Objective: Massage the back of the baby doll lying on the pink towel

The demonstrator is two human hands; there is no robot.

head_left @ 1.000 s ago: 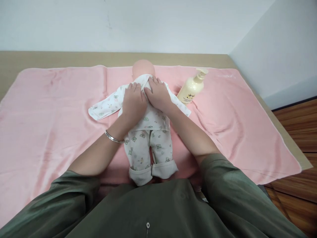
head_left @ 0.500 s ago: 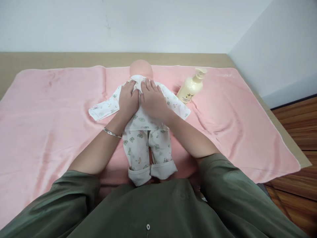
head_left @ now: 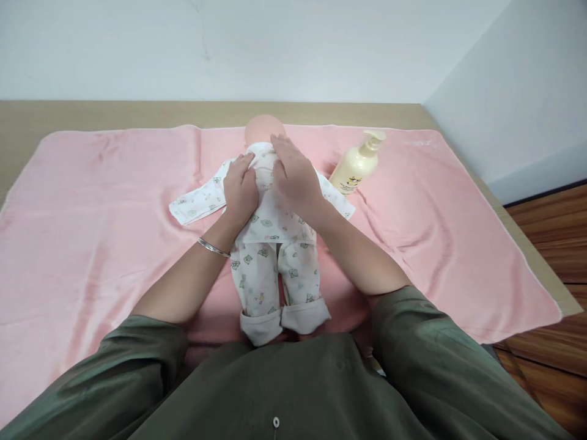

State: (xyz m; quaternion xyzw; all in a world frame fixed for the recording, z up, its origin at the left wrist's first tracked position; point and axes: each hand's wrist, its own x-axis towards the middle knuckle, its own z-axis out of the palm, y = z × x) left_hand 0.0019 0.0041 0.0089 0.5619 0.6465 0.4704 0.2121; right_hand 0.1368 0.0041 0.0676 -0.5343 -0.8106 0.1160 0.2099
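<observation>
A baby doll [head_left: 263, 129] lies on a pink blanket [head_left: 123, 183], the smooth back of its head towards the wall. It wears a white patterned top [head_left: 270, 227] and matching trousers [head_left: 300, 272] with turned-up cuffs. My left hand [head_left: 241, 188] rests on the left side of the doll's upper back, fingers stretched out. Over the right side is my right hand [head_left: 298, 180], flat with its fingers extended towards the doll's neck and head; whether its palm touches the cloth cannot be made out. Neither hand grips anything.
A cream pump bottle [head_left: 355, 165] lies tilted on the blanket, right of the doll, near its right sleeve. The wooden table's edge [head_left: 571, 300] runs along the right, beside brown wood-grain panels [head_left: 550, 232]. A white wall [head_left: 293, 49] rises behind the table.
My right hand has shifted to the right and turned somewhat onto its edge, uncovering more of the top between my hands. My left hand stays on the doll's back. The view has shifted slightly.
</observation>
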